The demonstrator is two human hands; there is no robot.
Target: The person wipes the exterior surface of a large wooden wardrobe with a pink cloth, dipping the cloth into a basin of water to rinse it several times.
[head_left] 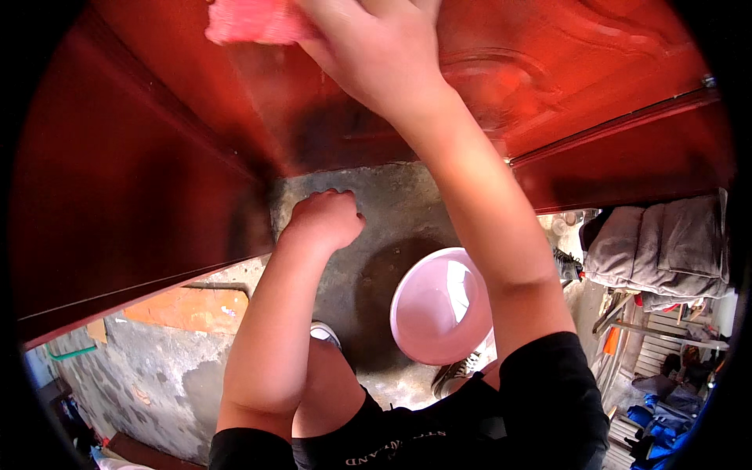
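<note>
My right hand (pixel 384 55) reaches up to the red door panel (pixel 564 63) and holds a pink cloth (pixel 254 19) against its surface. Its fingertips run past the top edge of the picture. My left hand (pixel 329 217) is closed in a fist, low in front of the doorway, with nothing visible in it. Between my legs and the door stands a pale pink basin (pixel 411 329) on the concrete floor. Bright light falls inside the basin, and my right arm covers part of its right side.
Another red panel (pixel 133 188) stands on the left, with a red frame (pixel 627 157) on the right. Folded grey quilted fabric (pixel 662 247) hangs at the right, above cluttered items and blue cloth (pixel 666 427). My shoes (pixel 458 372) stand near the basin. An orange board (pixel 188 309) lies at the left.
</note>
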